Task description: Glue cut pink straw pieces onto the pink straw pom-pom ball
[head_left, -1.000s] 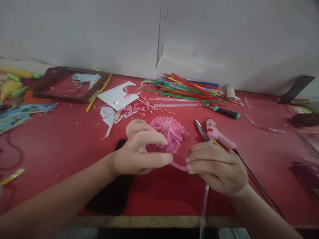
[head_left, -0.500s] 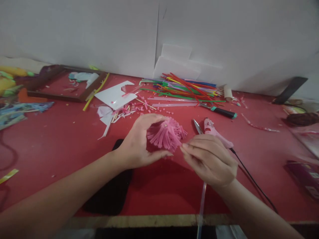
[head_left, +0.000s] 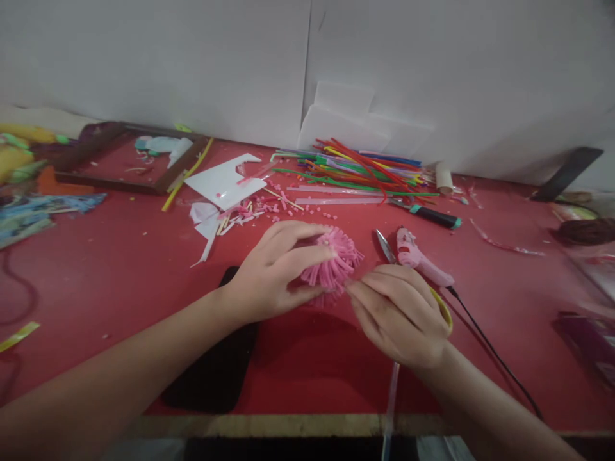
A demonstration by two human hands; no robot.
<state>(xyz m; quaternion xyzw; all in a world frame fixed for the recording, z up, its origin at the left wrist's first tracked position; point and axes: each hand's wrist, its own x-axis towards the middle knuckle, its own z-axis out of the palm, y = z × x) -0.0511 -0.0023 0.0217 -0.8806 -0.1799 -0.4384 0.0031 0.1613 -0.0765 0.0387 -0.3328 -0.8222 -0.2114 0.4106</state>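
Observation:
A pink fringed pom-pom (head_left: 334,266), made of many thin strips, is held over the table in my left hand (head_left: 273,275). My left fingers and thumb wrap its left side, and one finger presses across its top. My right hand (head_left: 403,310) is closed in a pinch at the pom-pom's lower right edge, on a pink strip mostly hidden by the fingertips. Under that hand lie scissors (head_left: 384,246), their yellow handle partly showing. Just beyond is a pink glue gun (head_left: 423,264) with a black cord. A clear strip (head_left: 391,403) hangs over the front edge below my right hand.
A black phone-like slab (head_left: 211,374) lies under my left forearm. Behind the hands are white card (head_left: 223,182), pink scraps, colourful pipe cleaners (head_left: 355,168) and a cutter (head_left: 436,216). A brown frame (head_left: 110,184) stands back left; a dark red packet (head_left: 583,342) lies right.
A finger of my left hand has come down across the top of the pom-pom. My right fingertips have shifted slightly left against its edge, and the yellow scissor handle now shows.

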